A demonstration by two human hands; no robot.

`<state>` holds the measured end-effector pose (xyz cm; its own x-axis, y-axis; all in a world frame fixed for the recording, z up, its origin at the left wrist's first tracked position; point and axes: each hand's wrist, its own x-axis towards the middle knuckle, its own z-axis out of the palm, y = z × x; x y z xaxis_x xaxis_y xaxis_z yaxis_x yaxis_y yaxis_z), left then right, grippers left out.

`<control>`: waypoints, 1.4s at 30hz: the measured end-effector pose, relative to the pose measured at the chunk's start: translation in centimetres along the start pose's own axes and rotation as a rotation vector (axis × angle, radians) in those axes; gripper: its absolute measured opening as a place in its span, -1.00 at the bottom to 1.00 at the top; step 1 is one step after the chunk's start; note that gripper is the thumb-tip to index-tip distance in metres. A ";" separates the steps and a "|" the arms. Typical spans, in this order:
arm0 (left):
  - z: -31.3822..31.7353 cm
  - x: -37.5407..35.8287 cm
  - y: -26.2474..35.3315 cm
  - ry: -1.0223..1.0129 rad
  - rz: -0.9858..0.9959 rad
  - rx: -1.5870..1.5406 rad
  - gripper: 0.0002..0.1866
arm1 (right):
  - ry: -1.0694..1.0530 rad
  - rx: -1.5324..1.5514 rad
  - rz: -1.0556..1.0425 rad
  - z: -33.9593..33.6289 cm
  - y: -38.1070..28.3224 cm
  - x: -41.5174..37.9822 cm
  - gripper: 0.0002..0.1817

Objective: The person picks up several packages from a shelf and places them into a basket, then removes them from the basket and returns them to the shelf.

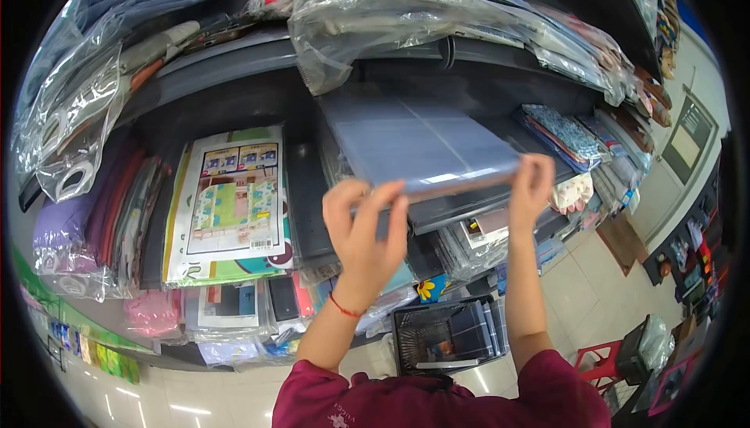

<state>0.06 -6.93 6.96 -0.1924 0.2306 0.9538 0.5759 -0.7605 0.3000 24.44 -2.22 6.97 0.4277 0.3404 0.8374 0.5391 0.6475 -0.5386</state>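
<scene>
A flat blue-grey folded cloth package (426, 135) in clear plastic lies level over the middle shelf, its near edge raised toward me. My left hand (363, 225), with a red string at the wrist, pinches the near left corner. At the near right corner, the fingers of my right hand (533, 186) are closed on the edge. Beneath the package, the stack and shelf surface are mostly hidden. Left of it, a packet with a printed picture label (238, 201) rests on the shelf.
Plastic-wrapped packages (437, 14) overhang the upper shelf. Hanging bags with white handles (74, 182) are at left. Patterned folded packs (562, 135) sit at right. A black basket (402, 342) stands on the floor below, and a red stool (601, 362) is at lower right.
</scene>
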 end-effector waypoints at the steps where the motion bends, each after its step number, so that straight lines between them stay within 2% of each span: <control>1: 1.4 0.2 -1.6 -0.046 -0.083 -0.020 -0.79 | -0.136 0.100 0.172 1.4 1.2 0.3 -0.86; 3: 3.4 0.9 -5.8 -0.063 -0.093 0.089 -0.76 | -0.226 -0.182 -0.071 4.1 3.2 0.7 -0.69; 5: 4.5 2.4 -8.6 -0.104 -0.141 0.134 -0.80 | -0.226 -0.356 -0.235 6.4 4.2 1.1 -0.59; 6: 5.2 3.0 -9.4 -0.075 -0.117 0.174 -0.80 | -0.239 -0.415 -0.214 7.2 4.4 1.4 -0.55; 9: 6.1 3.2 -9.2 -0.082 -0.175 0.120 -0.80 | -0.272 -0.303 -0.192 7.9 6.4 1.8 -0.54; 10: 6.6 2.8 -9.6 -0.037 -0.145 0.108 -0.80 | -0.328 -0.154 -0.084 7.7 6.3 1.6 -0.52; 13: 7.4 2.4 -9.4 0.008 -0.158 0.088 -0.80 | -0.381 -0.089 0.031 7.5 6.2 1.6 -0.51; 15: 7.6 2.3 -9.4 0.018 -0.066 0.163 -0.82 | -0.395 -0.088 -0.015 7.3 7.0 1.6 -0.47; 19: 6.5 1.2 -9.2 -0.105 -0.073 0.214 -0.72 | -0.461 -0.058 -0.136 4.8 7.9 0.3 -0.35; 21: 4.8 -1.5 -6.5 -0.039 0.036 0.379 -0.68 | -0.383 -0.064 -0.120 1.1 6.3 -2.8 -0.44; 23: 2.5 -6.5 -4.2 -0.065 0.075 0.380 -0.70 | -0.439 -0.040 0.052 -4.3 8.4 -8.9 -0.55; 25: 0.5 -14.6 -3.8 -0.316 0.038 0.254 -0.68 | -0.544 -0.095 0.211 -10.2 11.4 -15.8 -0.68; 26: -0.2 -19.4 -3.0 -0.501 -0.112 0.207 -0.65 | -0.625 -0.163 0.286 -13.7 13.5 -19.9 -0.75; 28: -1.4 -28.7 -2.1 -0.925 -0.457 0.057 -0.60 | -0.790 -0.218 0.711 -21.2 15.7 -27.6 -0.82; 29: -2.5 -32.8 -1.9 -1.167 -0.595 -0.001 -0.57 | -0.929 -0.352 0.737 -25.0 16.8 -30.9 -0.83; 30: -3.5 -36.5 -1.1 -1.301 -0.816 -0.065 -0.55 | -0.882 -0.269 0.743 -28.4 17.5 -34.3 -0.84; 31: -4.7 -40.0 -0.3 -1.433 -1.045 -0.130 -0.53 | -1.017 -0.361 0.893 -30.7 17.0 -35.1 -0.84; 33: -7.1 -47.3 0.2 -1.582 -1.079 -0.204 -0.50 | -1.076 -0.414 1.092 -34.6 18.1 -38.6 -0.75; 35: -6.1 -49.5 1.5 -1.744 -1.308 -0.151 -0.48 | -1.053 -0.512 1.317 -37.3 20.0 -42.8 -0.68; 36: -6.5 -53.9 1.3 -1.724 -1.221 -0.159 -0.47 | -1.047 -0.538 1.319 -38.2 21.0 -44.9 -0.56; 37: -5.4 -55.3 1.6 -1.649 -1.282 -0.141 -0.46 | -0.997 -0.495 1.391 -39.6 22.5 -48.0 -0.52; 39: -2.8 -57.9 2.5 -1.493 -1.400 -0.099 -0.45 | -0.858 -0.500 1.774 -38.6 23.9 -49.8 -0.43; 40: -1.8 -60.5 2.3 -1.454 -1.259 0.062 -0.47 | -0.771 -0.404 1.891 -38.5 24.7 -51.0 -0.37; 42: 0.0 -63.5 2.3 -1.316 -1.452 0.125 -0.49 | -0.607 -0.342 2.027 -38.2 26.5 -53.4 -0.29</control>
<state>13.63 -23.28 -52.96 0.0859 0.8137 -0.5750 0.6084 0.4142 0.6770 43.60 -29.29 -55.57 0.2475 0.3926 -0.8858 -0.1386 -0.8905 -0.4334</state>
